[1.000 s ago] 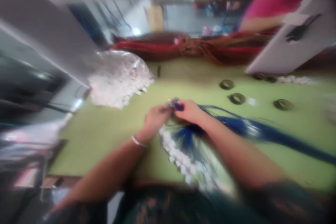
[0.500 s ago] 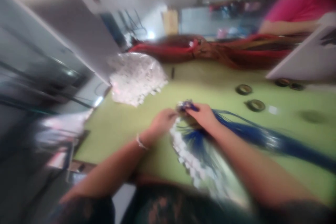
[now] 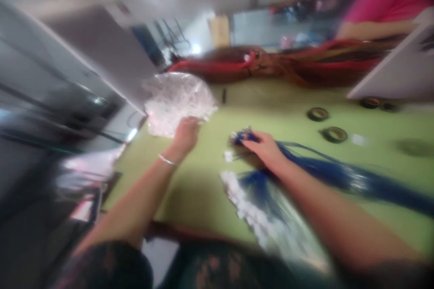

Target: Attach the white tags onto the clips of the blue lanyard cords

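Note:
My right hand [image 3: 266,146] is closed round a bundle of blue wires [image 3: 312,167], with small shiny tips bunched beyond the thumb. The bundle trails off to the right. At the near right edge of a clear plastic bag of small white connectors [image 3: 169,99] is my left hand [image 3: 186,133]; its fingertips are blurred against the white pieces. Just below my right hand, a single white connector [image 3: 228,156] hangs at the end of a wire. A row of white connectors [image 3: 244,207] on blue wires runs toward me, partly behind my right forearm.
Rolls of black tape [image 3: 334,134] lie on the green tabletop [image 3: 190,189] at the right, beside a small white piece [image 3: 358,139]. Red and brown wire bundles [image 3: 217,64] stretch across the back. A grey panel [image 3: 389,63] stands at right; behind it is a person in pink [image 3: 383,9].
My left hand has moved up and left, from beside the wire tips to the bag of connectors. A white connector now shows apart below my right hand, which stays on the blue wires.

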`<state>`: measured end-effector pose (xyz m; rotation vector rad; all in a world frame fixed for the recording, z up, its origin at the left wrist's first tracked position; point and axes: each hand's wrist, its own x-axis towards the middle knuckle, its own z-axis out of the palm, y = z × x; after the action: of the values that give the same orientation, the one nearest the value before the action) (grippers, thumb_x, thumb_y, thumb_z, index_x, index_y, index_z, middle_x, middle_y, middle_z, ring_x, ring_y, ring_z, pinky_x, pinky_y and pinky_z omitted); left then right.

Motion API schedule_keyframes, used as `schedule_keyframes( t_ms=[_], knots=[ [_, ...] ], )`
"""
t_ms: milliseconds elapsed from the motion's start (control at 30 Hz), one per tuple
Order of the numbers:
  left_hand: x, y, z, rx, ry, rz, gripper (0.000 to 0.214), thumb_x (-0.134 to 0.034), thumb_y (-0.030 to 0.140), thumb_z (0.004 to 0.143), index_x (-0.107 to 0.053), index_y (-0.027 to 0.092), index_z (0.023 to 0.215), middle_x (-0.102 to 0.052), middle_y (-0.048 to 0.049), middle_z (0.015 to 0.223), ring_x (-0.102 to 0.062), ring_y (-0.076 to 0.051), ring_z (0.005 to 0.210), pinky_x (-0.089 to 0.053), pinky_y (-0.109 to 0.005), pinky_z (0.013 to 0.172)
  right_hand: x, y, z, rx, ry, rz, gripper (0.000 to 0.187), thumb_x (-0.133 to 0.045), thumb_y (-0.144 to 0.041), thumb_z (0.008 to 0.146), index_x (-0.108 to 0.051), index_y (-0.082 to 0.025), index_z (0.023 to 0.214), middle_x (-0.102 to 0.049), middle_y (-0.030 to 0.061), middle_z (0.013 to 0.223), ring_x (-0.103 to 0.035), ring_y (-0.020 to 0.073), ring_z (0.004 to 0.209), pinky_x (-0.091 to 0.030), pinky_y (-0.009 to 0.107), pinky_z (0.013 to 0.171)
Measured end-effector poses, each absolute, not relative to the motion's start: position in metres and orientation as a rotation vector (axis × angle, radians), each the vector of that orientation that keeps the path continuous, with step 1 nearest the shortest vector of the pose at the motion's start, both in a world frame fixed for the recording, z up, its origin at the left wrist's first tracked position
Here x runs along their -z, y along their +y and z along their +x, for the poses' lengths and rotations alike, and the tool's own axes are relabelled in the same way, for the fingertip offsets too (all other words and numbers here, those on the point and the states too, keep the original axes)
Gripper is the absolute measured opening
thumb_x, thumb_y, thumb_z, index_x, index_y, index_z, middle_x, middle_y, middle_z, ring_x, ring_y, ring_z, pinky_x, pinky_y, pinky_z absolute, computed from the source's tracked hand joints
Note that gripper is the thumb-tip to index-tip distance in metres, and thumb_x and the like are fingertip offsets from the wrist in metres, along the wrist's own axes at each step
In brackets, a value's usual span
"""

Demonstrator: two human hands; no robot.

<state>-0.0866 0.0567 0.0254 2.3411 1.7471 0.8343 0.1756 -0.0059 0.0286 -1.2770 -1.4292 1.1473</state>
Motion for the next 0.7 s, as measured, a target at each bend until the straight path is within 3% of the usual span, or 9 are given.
schedule_keyframes(
  t_ms=[167,400,467,567,633,700],
  knots=[
    [-0.007,0.092,-0.1,-0.731,1.753,2.37,0.025,-0.05,0.016,0.077,-0.074,0.017,0.084,-0.071,-0.0127,0.094,-0.059,-0.028,0.1,-0.04,-0.046,0.097,-0.031,-0.006,0.177,-1.17,-1.444,-1.316,0.022,-0.066,-0.037,0.071,-0.065,-0.016,0.067,-0.06,-0.0011,0.062,-0.051,0.0138,0.062,-0.039,0.027,0.061],
    [-0.002,0.077,-0.101,-0.898,1.854,2.326,0.022,-0.054,0.026,0.081,-0.074,0.018,0.086,-0.071,-0.0118,0.093,-0.058,-0.028,0.101,-0.042,-0.045,0.095,-0.034,-0.005,0.177,-1.332,-1.381,-1.312,0.024,-0.066,-0.036,0.07,-0.063,-0.015,0.06,-0.058,-0.0016,0.056,-0.045,0.0095,0.054,-0.033,0.024,0.057],
    [-0.007,0.067,-0.093,-1.063,1.858,2.127,0.024,-0.056,0.029,0.082,-0.072,0.017,0.095,-0.07,-0.0105,0.093,-0.062,-0.024,0.091,-0.048,-0.041,0.087,-0.035,-0.006,0.177,-1.343,-1.375,-1.304,0.024,-0.066,-0.035,0.07,-0.061,-0.015,0.058,-0.054,-0.0031,0.053,-0.043,0.0086,0.052,-0.031,0.024,0.056],
    [-0.017,0.045,-0.07,-1.211,1.693,1.588,0.033,-0.061,0.034,0.08,-0.065,0.017,0.107,-0.069,-0.0052,0.08,-0.062,-0.016,0.064,-0.05,-0.03,0.061,-0.038,-0.007,0.177,-1.364,-1.336,-1.298,0.023,-0.066,-0.035,0.068,-0.06,-0.015,0.057,-0.051,-0.0045,0.05,-0.041,0.008,0.051,-0.03,0.023,0.055],
    [-0.022,0.029,-0.05,-1.143,1.503,1.345,0.033,-0.069,0.038,0.074,-0.066,0.014,0.098,-0.068,-0.0041,0.071,-0.059,-0.013,0.055,-0.046,-0.024,0.05,-0.039,-0.007,0.176,-1.376,-1.314,-1.306,0.022,-0.066,-0.035,0.068,-0.061,-0.015,0.059,-0.051,-0.0047,0.05,-0.041,0.0082,0.05,-0.03,0.024,0.054],
    [-0.026,0.015,-0.031,-1.111,1.338,1.151,0.03,-0.074,0.038,0.07,-0.068,0.012,0.083,-0.068,-0.0049,0.069,-0.058,-0.01,0.055,-0.043,-0.021,0.05,-0.038,-0.008,0.176,-1.37,-1.315,-1.306,0.02,-0.066,-0.034,0.067,-0.064,-0.015,0.063,-0.053,-0.0043,0.053,-0.044,0.0091,0.053,-0.032,0.024,0.056]
  ],
)
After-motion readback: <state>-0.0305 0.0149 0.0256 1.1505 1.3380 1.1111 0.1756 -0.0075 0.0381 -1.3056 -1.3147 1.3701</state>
